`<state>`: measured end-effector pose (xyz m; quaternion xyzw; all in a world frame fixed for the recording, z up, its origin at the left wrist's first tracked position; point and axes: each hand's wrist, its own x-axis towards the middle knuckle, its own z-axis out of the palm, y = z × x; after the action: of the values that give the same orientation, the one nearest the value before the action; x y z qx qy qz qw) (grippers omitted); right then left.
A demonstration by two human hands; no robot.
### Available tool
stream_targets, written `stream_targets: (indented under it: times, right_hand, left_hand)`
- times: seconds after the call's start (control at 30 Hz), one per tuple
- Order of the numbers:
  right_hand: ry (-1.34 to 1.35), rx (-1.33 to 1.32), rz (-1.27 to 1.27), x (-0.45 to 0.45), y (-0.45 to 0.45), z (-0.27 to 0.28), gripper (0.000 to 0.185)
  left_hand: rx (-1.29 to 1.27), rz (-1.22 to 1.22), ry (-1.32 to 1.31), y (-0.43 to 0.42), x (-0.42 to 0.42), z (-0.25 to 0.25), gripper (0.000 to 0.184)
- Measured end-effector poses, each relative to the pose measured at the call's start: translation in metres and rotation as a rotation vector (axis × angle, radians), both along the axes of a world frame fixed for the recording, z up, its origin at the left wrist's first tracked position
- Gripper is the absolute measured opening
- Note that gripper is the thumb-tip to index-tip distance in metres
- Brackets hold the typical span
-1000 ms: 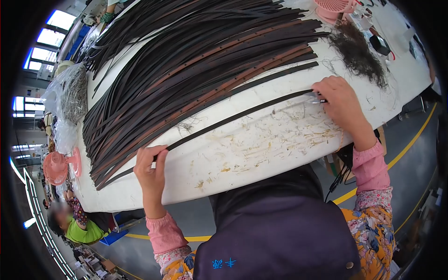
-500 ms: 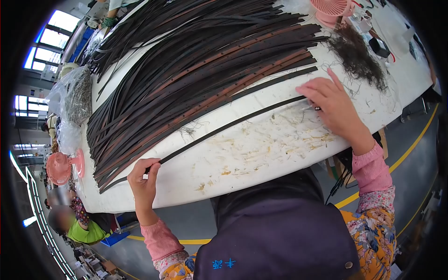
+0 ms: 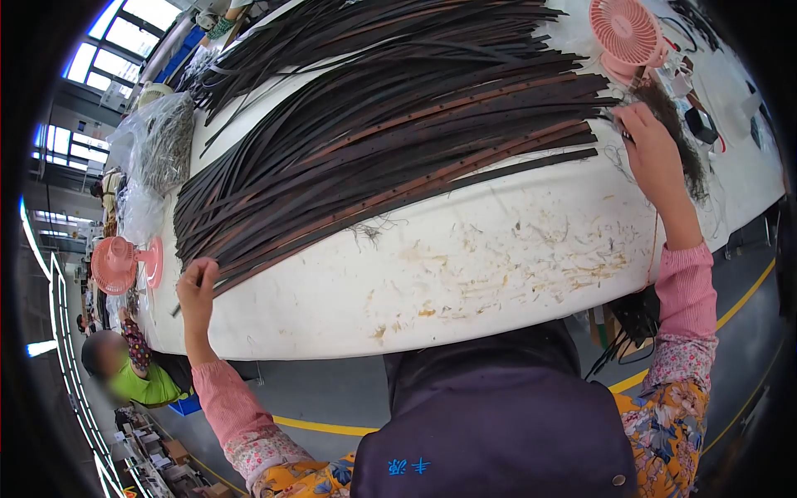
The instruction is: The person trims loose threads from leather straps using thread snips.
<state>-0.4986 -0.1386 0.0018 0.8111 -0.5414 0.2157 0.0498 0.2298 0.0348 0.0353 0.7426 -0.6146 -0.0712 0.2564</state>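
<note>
Long dark flat strips (image 3: pixel 398 133), black and brown with small dark spots on some, lie side by side in a thick bundle across the table. My left hand (image 3: pixel 198 286) is closed in a pinch at the bundle's left ends, and a dark strip end (image 3: pixel 175 311) pokes out beside it. At the right ends of the bundle, my right hand (image 3: pixel 652 149) has its thumb and fingers closed around a strip's tip. A small dark item shows by its fingers, too small to name. The middle of the held strip cannot be told apart from the others.
Loose thread scraps (image 3: pixel 369 232) and yellowish marks are on the white table (image 3: pixel 498 274). A pink fan (image 3: pixel 627 37) and a dark heap of threads (image 3: pixel 685 158) are at right. Another pink fan (image 3: pixel 114 266), a plastic bag (image 3: pixel 162 149) and a seated person (image 3: pixel 137 373) are at left.
Both hands have moved away from me with the black strip, from the bare tabletop to the bundle. My left hand has also shifted left. The view has shifted slightly.
</note>
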Motion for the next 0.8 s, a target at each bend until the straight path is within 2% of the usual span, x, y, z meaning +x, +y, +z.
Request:
stream_targets:
  times: [0.07, 0.1, 0.17, 0.2, 0.23, 0.27, 0.33, 0.37, 0.43, 0.53, 0.67, 0.73, 0.8]
  right_hand:
    - [0.078, -0.248, -0.040, 0.004, -0.023, -0.001, 0.041]
    - [0.079, -0.248, -0.041, 0.010, -0.027, -0.001, 0.041]
    - [0.083, -0.536, 0.037, 0.035, -0.033, 0.003, 0.043]
    - [0.083, -0.539, 0.038, 0.048, -0.029, 0.002, 0.043]
    - [-0.052, -0.318, 0.141, 0.061, -0.020, -0.002, 0.043]
    - [-0.184, -0.095, 0.240, 0.074, -0.010, -0.006, 0.044]
    - [-0.082, -0.054, 0.402, 0.093, 0.005, -0.014, 0.039]
    - [-0.049, -0.004, 0.449, 0.098, 0.008, -0.028, 0.037]
    - [-0.015, -0.027, 0.442, 0.107, 0.014, -0.040, 0.035]
    - [0.024, -0.085, 0.430, 0.112, 0.017, -0.048, 0.033]
    - [0.056, -0.107, 0.410, 0.112, 0.023, -0.048, 0.028]
    - [0.032, -0.101, 0.418, 0.114, 0.029, -0.043, 0.025]
    - [0.003, -0.121, 0.421, 0.115, 0.041, -0.033, 0.019]
  left_hand:
    - [-0.189, 0.042, -0.141, -0.026, 0.013, 0.008, 0.018]
    - [-0.190, 0.040, -0.140, -0.038, 0.013, 0.007, 0.018]
    - [-0.520, 0.103, -0.691, -0.062, 0.005, 0.010, 0.021]
    - [-0.480, 0.069, -0.458, -0.072, -0.005, 0.002, 0.022]
    - [-0.434, 0.035, -0.225, -0.078, -0.028, -0.009, 0.024]
    - [-0.381, -0.037, -0.106, -0.080, -0.068, -0.013, 0.021]
    - [-0.217, -0.285, -0.117, -0.077, -0.147, -0.021, 0.017]
    - [-0.216, -0.450, -0.169, -0.073, -0.183, -0.027, 0.021]
    - [-0.151, -0.575, -0.239, -0.065, -0.228, -0.047, 0.029]
    - [-0.131, -0.519, -0.139, -0.063, -0.261, -0.068, 0.031]
    - [-0.031, -0.450, -0.089, -0.063, -0.273, -0.068, 0.031]
    - [-0.211, -0.451, -0.155, -0.061, -0.282, -0.065, 0.030]
    - [-0.250, -0.499, -0.148, -0.059, -0.283, -0.066, 0.028]
